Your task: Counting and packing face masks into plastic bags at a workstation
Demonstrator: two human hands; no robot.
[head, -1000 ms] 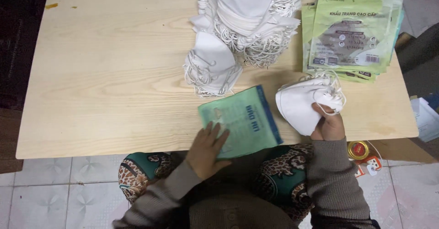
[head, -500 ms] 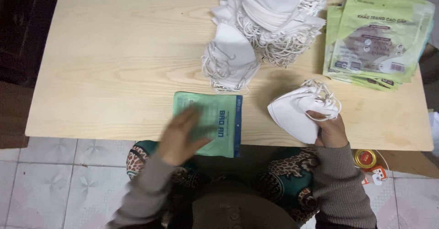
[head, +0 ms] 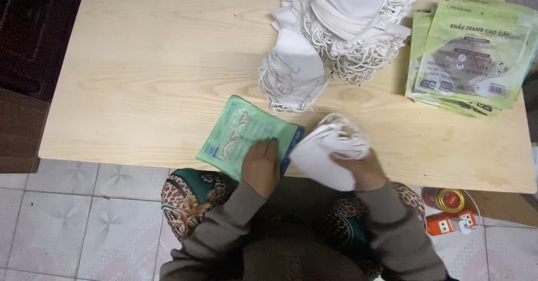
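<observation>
Masks, a light, soft white stack [head: 328, 155], sit pinched in my right hand [head: 361, 169] at the near tabletop [head: 145, 84] edge, while my left hand [head: 260, 166] fingers press the thin, slippery green pouch [head: 241, 135] flat, best gripped at its open end.

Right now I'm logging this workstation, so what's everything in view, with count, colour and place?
table: one, pale wood, centre
loose mask pile: one heap, too many to count, white, table's far side
green pouch: one, green, near table edge, under left hand
pouch stack: several, light green, table's far right
small stack of masks: a few, white, in right hand
tin: one, gold lid, floor at right
small box: one, orange and white, floor at right
left hand: pressing on pouch
right hand: gripping masks
</observation>
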